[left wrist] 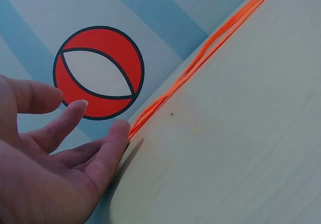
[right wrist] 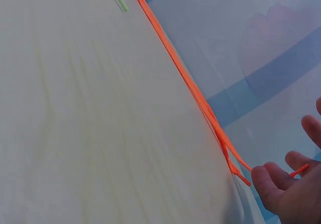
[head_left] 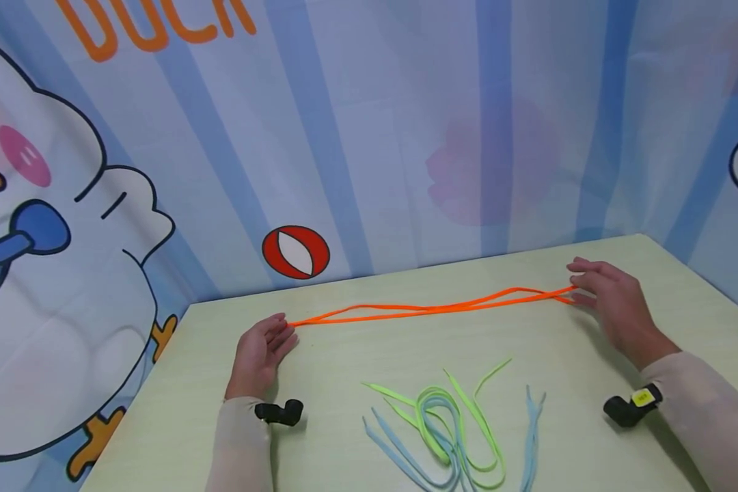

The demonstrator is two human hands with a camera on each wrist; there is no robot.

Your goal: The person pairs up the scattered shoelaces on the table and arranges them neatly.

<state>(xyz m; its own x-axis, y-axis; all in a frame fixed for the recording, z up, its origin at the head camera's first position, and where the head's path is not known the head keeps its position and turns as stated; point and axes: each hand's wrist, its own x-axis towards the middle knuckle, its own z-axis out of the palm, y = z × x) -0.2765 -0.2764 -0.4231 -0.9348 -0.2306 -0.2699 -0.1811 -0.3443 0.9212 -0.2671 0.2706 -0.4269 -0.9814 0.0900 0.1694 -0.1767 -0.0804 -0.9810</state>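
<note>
An orange shoelace (head_left: 433, 310), doubled into two strands, stretches across the far part of the table between both hands. My left hand (head_left: 260, 355) pinches its left end at the fingertips, the other fingers loosely bent. In the left wrist view the orange lace (left wrist: 173, 89) runs up and right from the thumb tip. The right hand (head_left: 618, 307) pinches the other end, with the remaining fingers spread. A short loose tip pokes out beside that hand in the right wrist view, where the lace (right wrist: 188, 78) lies nearly straight.
Nearer on the pale table (head_left: 338, 362) lie a looped green shoelace (head_left: 433, 390) and a light blue shoelace (head_left: 400, 456), overlapping. Another light blue lace bundle (head_left: 531, 437) lies to their right. A printed cloth backdrop (head_left: 393, 137) stands behind the table's far edge.
</note>
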